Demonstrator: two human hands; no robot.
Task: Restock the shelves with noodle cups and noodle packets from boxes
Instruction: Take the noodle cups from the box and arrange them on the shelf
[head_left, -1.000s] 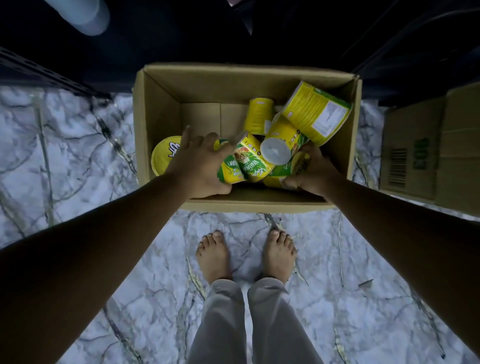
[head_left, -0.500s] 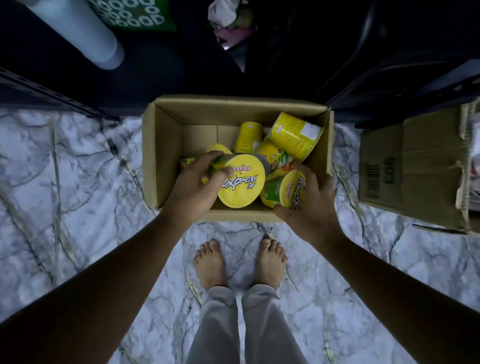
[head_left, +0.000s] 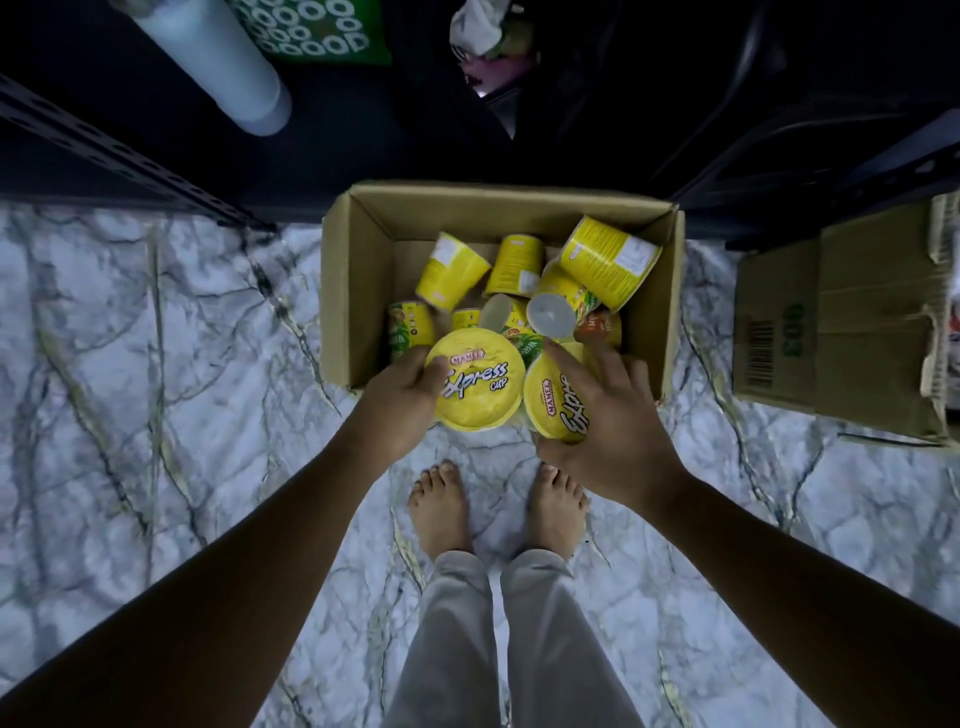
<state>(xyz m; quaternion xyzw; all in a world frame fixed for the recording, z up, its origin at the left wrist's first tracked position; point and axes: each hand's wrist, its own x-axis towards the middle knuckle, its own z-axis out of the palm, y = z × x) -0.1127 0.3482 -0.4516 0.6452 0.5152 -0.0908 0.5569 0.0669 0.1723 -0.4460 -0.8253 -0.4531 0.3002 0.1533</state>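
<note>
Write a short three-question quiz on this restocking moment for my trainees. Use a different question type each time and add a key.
1. True or false: the left hand grips a round yellow-lidded noodle cup, and the right hand grips a second such cup.
2. Multiple choice: the open brown cardboard box stands on A) a shelf, B) the grey marbled floor, C) a table.
3. Fill in: the other brown cardboard box with a printed barcode lies on the person's ____ side.

Key: 1 true; 2 B; 3 right.
</note>
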